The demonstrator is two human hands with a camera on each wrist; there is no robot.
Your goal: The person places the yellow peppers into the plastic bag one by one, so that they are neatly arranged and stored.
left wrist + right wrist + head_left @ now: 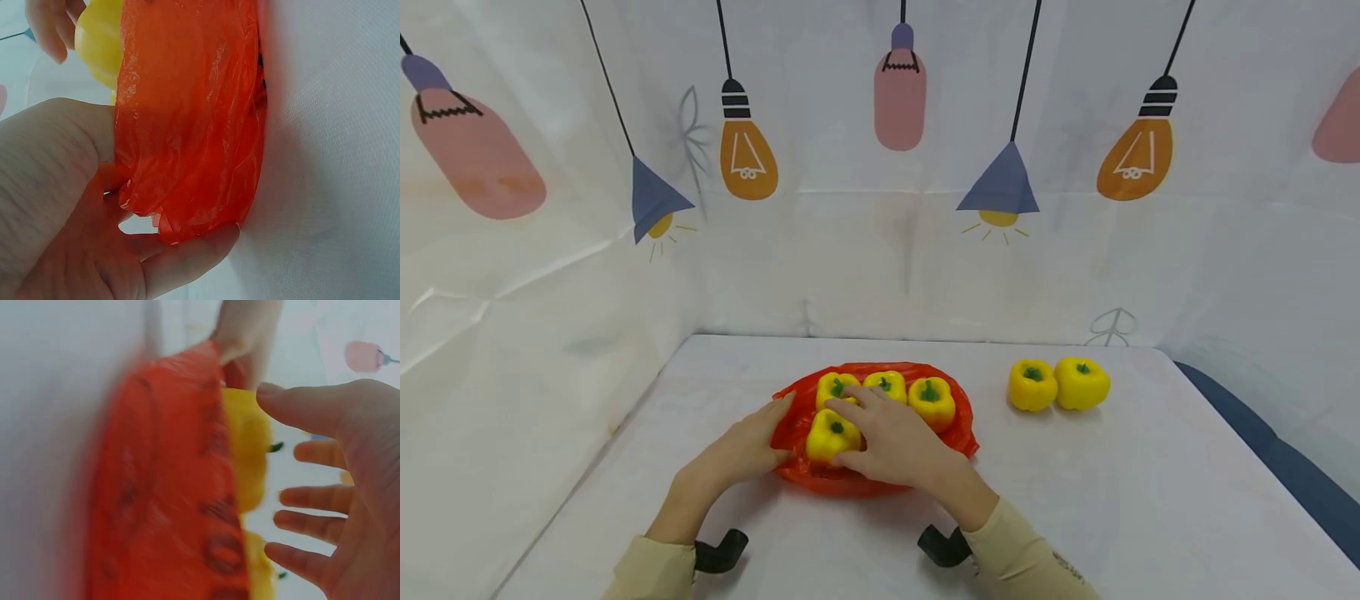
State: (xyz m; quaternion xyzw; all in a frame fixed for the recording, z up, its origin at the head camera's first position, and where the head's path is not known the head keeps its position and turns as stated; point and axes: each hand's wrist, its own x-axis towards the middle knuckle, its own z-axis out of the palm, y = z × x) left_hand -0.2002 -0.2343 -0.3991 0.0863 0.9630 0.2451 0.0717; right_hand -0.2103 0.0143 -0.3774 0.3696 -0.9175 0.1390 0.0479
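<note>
White worktop (1135, 500) bears a central red bag (190, 125) of yellow peppers (931, 403), its nine-o'clock rim in the left hand (747, 442)'s grip, presumably to hold it wide, the right hand (897, 438) spread above, released, two loose peppers (1032, 386) at two o'clock.

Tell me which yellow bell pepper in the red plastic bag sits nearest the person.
The yellow bell pepper at the front left of the red plastic bag; the other three visible inside sit farther back.
</note>
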